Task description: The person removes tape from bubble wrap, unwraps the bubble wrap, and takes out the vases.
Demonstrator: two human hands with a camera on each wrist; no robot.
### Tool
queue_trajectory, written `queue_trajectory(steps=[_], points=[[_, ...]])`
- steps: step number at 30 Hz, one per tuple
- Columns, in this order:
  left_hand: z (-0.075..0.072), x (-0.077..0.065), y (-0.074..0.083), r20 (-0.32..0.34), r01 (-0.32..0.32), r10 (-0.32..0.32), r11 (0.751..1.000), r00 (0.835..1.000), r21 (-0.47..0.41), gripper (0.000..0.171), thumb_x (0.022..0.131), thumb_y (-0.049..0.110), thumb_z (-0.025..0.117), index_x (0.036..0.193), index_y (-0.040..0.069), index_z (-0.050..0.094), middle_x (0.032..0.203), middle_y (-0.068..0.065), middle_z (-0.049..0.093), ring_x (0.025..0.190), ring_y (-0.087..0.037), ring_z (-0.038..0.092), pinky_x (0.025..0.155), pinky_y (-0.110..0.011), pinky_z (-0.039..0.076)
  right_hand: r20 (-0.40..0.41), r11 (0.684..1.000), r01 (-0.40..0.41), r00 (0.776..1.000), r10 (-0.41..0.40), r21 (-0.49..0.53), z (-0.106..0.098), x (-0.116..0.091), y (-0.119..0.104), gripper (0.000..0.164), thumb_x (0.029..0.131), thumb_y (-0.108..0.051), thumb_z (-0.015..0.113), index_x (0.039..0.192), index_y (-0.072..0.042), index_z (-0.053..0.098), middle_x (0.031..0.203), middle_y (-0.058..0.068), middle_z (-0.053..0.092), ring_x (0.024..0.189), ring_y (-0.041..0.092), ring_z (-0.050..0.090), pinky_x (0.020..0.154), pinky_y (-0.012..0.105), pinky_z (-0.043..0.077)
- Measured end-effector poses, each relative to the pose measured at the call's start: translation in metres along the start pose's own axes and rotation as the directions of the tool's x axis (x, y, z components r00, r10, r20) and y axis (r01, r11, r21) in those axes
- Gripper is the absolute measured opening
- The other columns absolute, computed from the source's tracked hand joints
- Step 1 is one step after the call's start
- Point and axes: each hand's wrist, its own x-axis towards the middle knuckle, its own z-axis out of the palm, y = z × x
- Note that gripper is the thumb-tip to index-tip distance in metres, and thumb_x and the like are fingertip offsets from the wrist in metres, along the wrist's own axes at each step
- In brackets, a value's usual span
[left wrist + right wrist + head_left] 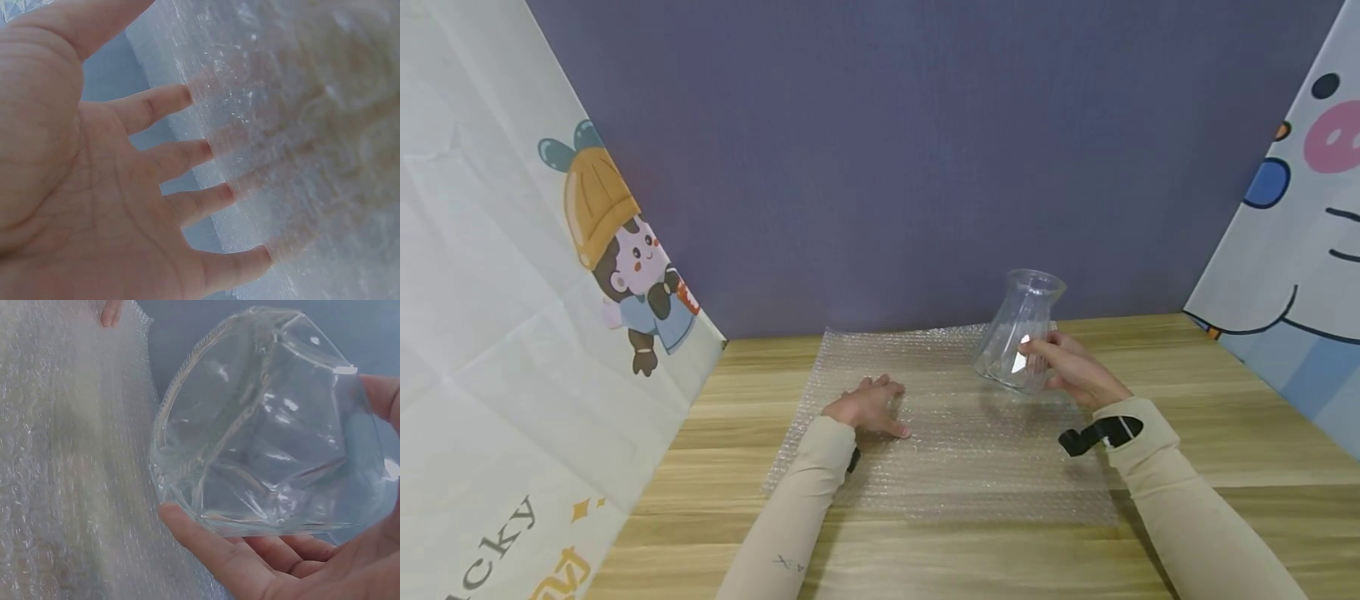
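A clear glass vase (pixel 1009 333) with a flared rim and faceted sides is in my right hand (pixel 1071 367), tilted a little, its base over the right part of a bubble wrap sheet (pixel 947 467). In the right wrist view, thumb and fingers grip the vase (pixel 269 437) from opposite sides near its base. My left hand (pixel 868 406) is at the left part of the bubble wrap, fingers spread. Seen from the left wrist, the palm (pixel 106 187) is bare and the fingertips touch the bubble wrap (pixel 325 156).
The bubble wrap lies flat on a wood-grain table (pixel 1210 467). A plain blue-grey panel (pixel 887 167) rises behind the table. White printed sheets with cartoon figures hang at the left (pixel 490 275) and right sides.
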Motion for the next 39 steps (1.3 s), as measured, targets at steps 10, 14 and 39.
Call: queue_trajectory(steps=[10,14,39], points=[[0.001,-0.001,0.0,0.0,0.006,-0.006,1.0,1.0,0.004,0.087,0.084,0.047,0.082,0.157,0.023,0.041,0.172,-0.011,0.019,0.159,-0.042,0.012,0.12,-0.077,0.014,-0.026,1.0,0.0,1.0,0.0,0.023,-0.004,0.0,0.001,0.052,0.1,-0.024,0.057,0.139,-0.001,0.031,0.124,0.006,0.04,0.101,0.014,0.053,0.081,0.03,0.058],[0.001,-0.001,0.0,0.001,0.004,-0.004,1.0,1.0,0.001,0.087,0.084,0.048,0.082,0.157,0.023,0.041,0.172,-0.012,0.019,0.159,-0.043,0.012,0.12,-0.077,0.013,-0.048,1.0,0.003,0.999,-0.002,0.022,-0.005,0.0,0.0,0.053,0.099,-0.023,0.059,0.14,-0.001,0.033,0.121,0.004,0.041,0.099,0.015,0.051,0.075,0.027,0.056],[0.001,0.0,0.001,0.007,0.005,-0.005,1.0,1.0,-0.006,0.088,0.084,0.049,0.082,0.158,0.023,0.04,0.172,-0.012,0.019,0.159,-0.042,0.012,0.121,-0.075,0.014,-0.177,0.997,0.025,0.984,-0.012,0.076,-0.019,-0.002,0.005,0.032,0.099,-0.025,0.062,0.118,-0.016,0.038,0.109,0.0,0.044,0.08,0.005,0.056,0.064,0.02,0.052]])
